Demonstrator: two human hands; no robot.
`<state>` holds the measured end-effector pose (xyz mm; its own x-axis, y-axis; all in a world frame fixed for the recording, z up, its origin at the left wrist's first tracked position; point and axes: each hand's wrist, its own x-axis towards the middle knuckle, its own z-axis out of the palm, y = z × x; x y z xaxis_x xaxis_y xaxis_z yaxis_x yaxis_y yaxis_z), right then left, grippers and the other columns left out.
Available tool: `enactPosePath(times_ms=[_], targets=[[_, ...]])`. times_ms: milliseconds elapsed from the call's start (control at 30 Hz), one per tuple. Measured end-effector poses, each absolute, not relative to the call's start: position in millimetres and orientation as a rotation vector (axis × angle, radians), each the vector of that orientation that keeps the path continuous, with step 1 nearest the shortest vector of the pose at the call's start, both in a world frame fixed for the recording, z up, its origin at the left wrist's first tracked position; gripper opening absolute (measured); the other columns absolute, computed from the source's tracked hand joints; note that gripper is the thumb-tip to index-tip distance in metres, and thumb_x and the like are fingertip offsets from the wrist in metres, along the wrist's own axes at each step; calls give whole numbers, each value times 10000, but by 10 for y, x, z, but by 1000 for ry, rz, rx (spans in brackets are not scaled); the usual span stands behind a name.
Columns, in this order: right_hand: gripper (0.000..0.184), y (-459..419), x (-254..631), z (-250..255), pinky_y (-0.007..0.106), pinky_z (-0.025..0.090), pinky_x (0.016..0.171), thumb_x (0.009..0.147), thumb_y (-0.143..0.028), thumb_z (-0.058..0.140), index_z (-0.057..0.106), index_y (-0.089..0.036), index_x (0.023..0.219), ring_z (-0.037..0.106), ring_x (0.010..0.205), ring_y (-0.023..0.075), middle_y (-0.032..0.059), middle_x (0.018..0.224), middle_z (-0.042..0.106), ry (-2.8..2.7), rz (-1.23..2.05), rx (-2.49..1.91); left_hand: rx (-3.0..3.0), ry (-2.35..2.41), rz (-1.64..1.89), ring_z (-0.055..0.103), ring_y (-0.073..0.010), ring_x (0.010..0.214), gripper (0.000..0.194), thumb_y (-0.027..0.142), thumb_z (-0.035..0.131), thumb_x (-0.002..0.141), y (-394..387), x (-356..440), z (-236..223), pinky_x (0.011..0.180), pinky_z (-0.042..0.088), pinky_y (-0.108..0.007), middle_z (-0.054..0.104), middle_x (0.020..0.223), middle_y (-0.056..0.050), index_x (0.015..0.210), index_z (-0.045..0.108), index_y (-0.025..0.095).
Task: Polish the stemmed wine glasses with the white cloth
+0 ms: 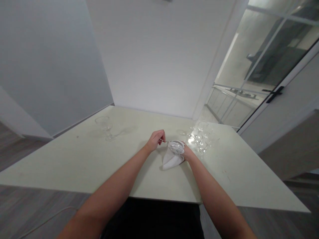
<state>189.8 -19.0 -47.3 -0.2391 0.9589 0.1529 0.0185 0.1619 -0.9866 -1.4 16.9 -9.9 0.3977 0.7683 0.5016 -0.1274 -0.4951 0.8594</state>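
Observation:
Over the middle of the table, my left hand [157,139] is closed on the stem end of a clear stemmed glass [175,146]. The glass lies tilted on its side, its bowl toward the right. Around the bowl, my right hand [186,152] is closed on a white cloth [171,160], part of which hangs down toward the table. The bowl and cloth hide most of my right fingers. Another stemmed glass [103,123] stands upright, alone, on the left part of the table.
A cluster of several clear glasses [199,136] stands just right of my right hand, glaring with reflected light. The pale table [74,159] meets a white wall [159,59] at the back. To the right is a glazed door with a black handle [274,94].

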Motion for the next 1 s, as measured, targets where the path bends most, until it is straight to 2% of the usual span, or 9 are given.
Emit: enactPosePath(times_ms=[267, 433, 667, 833, 1000], targets=[[233, -231, 1878, -426, 376, 503, 857, 710, -342, 677, 729, -203, 890, 666, 840, 221, 69, 910, 735, -1509, 1094, -990, 1715, 552, 1264, 388, -73, 423, 455, 506, 466, 838, 170, -10, -61, 428, 262, -224, 473, 525, -1, 562, 546, 154], [226, -180, 1867, -536, 371, 469, 922, 655, -313, 716, 717, -215, 859, 647, 900, 224, 58, 947, 723, -1472, 1079, -999, 1684, 590, 1258, 382, -73, 409, 451, 498, 459, 840, 202, -28, -55, 423, 258, -223, 477, 493, 2, 555, 536, 158], [243, -235, 1815, -469, 345, 509, 814, 684, -314, 690, 722, -183, 886, 648, 833, 222, 59, 875, 730, -1566, 1157, -926, 1601, 587, 1244, 397, -71, 361, 493, 519, 418, 852, 318, -67, -138, 387, 227, -221, 477, 456, 4, 537, 521, 154], [355, -299, 1813, -330, 303, 506, 801, 681, -308, 716, 700, -185, 1014, 650, 812, 185, 51, 935, 727, -1574, 1157, -841, 1592, 602, 1218, 412, -68, 364, 508, 548, 434, 839, 322, -55, -173, 388, 233, -213, 490, 451, 2, 538, 520, 149], [347, -265, 1804, -423, 342, 507, 857, 640, -333, 743, 712, -203, 960, 652, 881, 213, 57, 946, 727, -1429, 1259, -907, 1561, 599, 1217, 379, -61, 341, 508, 543, 424, 844, 311, -42, -166, 375, 219, -212, 481, 432, 8, 535, 517, 150]])
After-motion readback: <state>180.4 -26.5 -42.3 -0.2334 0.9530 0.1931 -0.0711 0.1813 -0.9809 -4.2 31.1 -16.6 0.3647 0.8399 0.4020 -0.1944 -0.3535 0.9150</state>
